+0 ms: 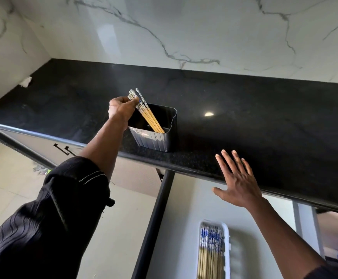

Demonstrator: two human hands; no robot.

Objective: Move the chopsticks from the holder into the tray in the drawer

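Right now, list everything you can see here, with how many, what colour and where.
Holder: one, dark grey, on the counter near its front edge.
Chopsticks in holder: a bunch, yellow with blue-white tops, leaning left.
Tray: one, white, in the open drawer below.
Chopsticks in tray: a row, same pattern, lying flat.
Counter: one, black.
Wall: white marble with grey veins.
Scrap: one, white, far left corner.
Left hand: grip closed on the tops of the chopsticks in the holder.
Right hand: open, fingers spread over the counter edge.
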